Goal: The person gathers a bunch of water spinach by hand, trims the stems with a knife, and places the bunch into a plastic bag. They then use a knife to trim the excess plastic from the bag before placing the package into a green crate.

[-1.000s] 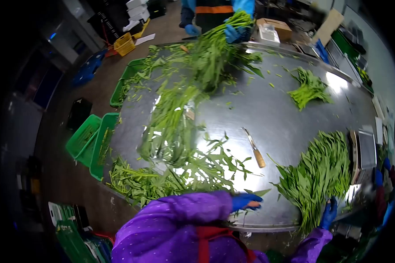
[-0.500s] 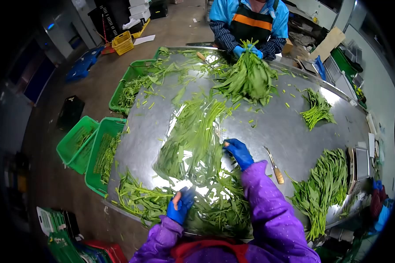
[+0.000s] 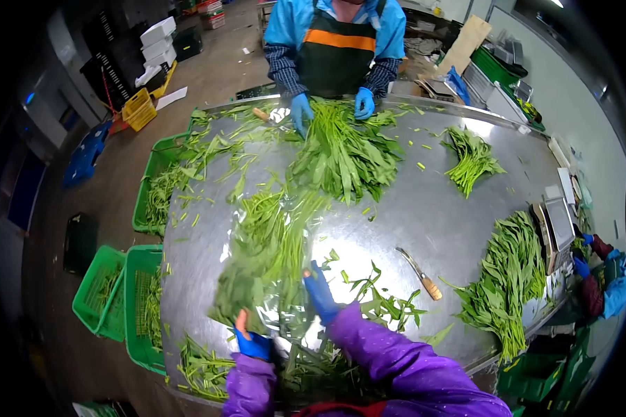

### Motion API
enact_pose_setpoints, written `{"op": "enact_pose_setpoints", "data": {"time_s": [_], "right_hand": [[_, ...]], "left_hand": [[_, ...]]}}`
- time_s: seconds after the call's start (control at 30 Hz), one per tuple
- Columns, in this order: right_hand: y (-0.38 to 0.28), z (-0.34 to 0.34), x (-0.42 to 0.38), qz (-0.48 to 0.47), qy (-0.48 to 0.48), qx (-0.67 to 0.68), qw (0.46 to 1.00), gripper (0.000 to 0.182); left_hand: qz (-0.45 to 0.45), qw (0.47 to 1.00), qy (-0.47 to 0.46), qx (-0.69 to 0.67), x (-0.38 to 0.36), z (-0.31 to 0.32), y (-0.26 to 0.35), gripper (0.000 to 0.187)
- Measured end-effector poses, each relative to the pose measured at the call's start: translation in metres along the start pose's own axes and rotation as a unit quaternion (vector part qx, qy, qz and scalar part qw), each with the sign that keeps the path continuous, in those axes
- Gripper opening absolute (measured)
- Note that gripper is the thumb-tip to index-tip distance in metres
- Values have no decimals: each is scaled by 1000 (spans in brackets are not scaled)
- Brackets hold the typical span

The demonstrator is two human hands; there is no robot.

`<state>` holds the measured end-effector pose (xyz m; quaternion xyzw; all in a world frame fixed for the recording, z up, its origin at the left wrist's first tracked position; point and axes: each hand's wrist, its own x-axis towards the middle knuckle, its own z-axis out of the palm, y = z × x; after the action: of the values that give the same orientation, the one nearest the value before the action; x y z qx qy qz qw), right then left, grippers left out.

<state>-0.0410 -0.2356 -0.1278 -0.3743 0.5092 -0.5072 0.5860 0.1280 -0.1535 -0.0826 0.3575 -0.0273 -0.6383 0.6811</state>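
A clear plastic bag filled with leafy green stems (image 3: 268,243) lies on the metal table. My left hand (image 3: 254,345), in a blue glove with a bare thumb tip, is at the bag's near left corner; its thumb points up and the other fingers are mostly hidden. Along the bag's right side is my right hand (image 3: 320,295), gloved in blue and slightly blurred, its fingers stretched forward against the plastic. Loose leaves (image 3: 320,372) lie under and around my forearms. A hooked knife with a wooden handle (image 3: 421,275) rests to the right.
Across the metal table (image 3: 368,236), a co-worker's gloved hands (image 3: 301,115) are beside a large bunch of greens (image 3: 348,153). More bunches lie at right, near a scale (image 3: 558,222). Green baskets (image 3: 142,309) stand along the left edge. Another person (image 3: 608,285) shows at far right.
The view has shifted. The bag has slid left, uncovering loose leaves on its right, with both my hands beside it. The co-worker's bunch now lies on the table, and their hands have parted.
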Motion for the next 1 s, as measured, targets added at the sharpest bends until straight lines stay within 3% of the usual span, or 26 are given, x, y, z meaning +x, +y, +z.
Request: {"op": "enact_pose_setpoints", "data": {"time_s": [0.1, 0.13, 0.2, 0.23, 0.33, 0.4, 0.47, 0.53, 0.57, 0.6, 0.67, 0.73, 0.8, 0.87, 0.93, 1.0], "right_hand": [[-25, 40, 0, 58, -41, 65, 995, 79], [-41, 55, -2, 72, -36, 60, 995, 77], [-4, 64, 18, 37, -76, -37, 996, 72], [-57, 57, 8, 108, -105, -197, 969, 64], [-51, 24, 15, 130, -206, -36, 969, 55], [-55, -16, 6, 96, -168, -37, 980, 45], [-57, -67, -3, 128, -151, 64, 978, 36], [-81, -109, -26, 141, -111, 72, 981, 32], [-94, -126, -37, 141, -88, 53, 985, 31], [-105, -140, -47, 140, -69, 34, 987, 31], [-121, -155, -73, 100, -15, 78, 992, 32], [-121, -176, -87, 90, 15, 25, 995, 34], [-120, -182, -100, 83, 24, 6, 996, 35], [-113, -185, -109, 87, 36, 7, 996, 35], [-110, -186, -113, 97, 19, 2, 995, 36], [-101, -190, -111, 98, -2, 5, 995, 35]], "left_hand": [[34, 984, -37, 173, 74, -30, 87, 42], [20, 982, -36, 184, 83, -8, 102, 41], [-27, 986, -24, 160, 88, 48, 130, 38], [-4, 984, -8, 180, 99, 46, 136, 37], [68, 963, 7, 261, 132, 6, 149, 37], [83, 963, 3, 256, 132, -8, 144, 36], [143, 941, -7, 306, 122, -7, 134, 33], [166, 933, 1, 318, 119, -12, 127, 32], [82, 931, 70, 350, 112, -9, 132, 31], [37, 957, 29, 286, 115, -11, 132, 30], [113, 905, 81, 403, 140, -49, 134, 28], [155, 875, 105, 447, 116, -6, 138, 27], [157, 896, 83, 408, 116, 6, 144, 24], [213, 859, 54, 463, 94, 60, 152, 20], [247, 866, 43, 432, 99, 84, 156, 20], [283, 840, 24, 462, 93, 121, 160, 16]]}}
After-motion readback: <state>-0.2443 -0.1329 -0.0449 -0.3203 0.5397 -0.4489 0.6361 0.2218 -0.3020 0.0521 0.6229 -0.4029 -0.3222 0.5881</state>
